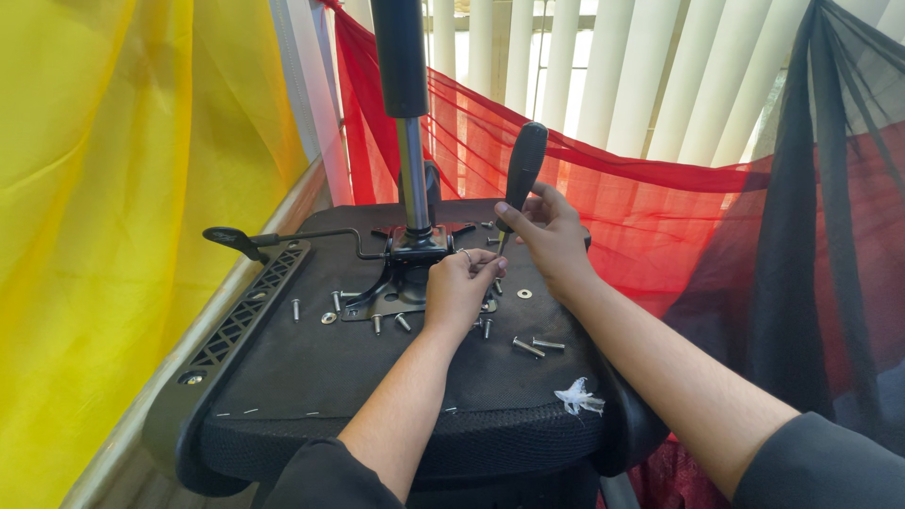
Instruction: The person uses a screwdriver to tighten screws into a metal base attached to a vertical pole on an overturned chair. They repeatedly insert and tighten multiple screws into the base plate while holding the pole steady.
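while the upturned chair seat (pixel 311 377) lies underside up, head view: right hand (pixel 551 236) closed around a black-handled screwdriver (pixel 521 174), held near upright, tip down at the metal mounting plate (pixel 396 300) by the gas column (pixel 412 179). left hand (pixel 459 287) pinched together at the plate edge beside the tip; what it pinches cannot be told. loose bolts (pixel 533 346) and a washer (pixel 524 293) lie on the seat around the plate

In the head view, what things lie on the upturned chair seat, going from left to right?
Black lever handle → loose bolt → metal column → left hand → right hand holding screwdriver → white scrap.
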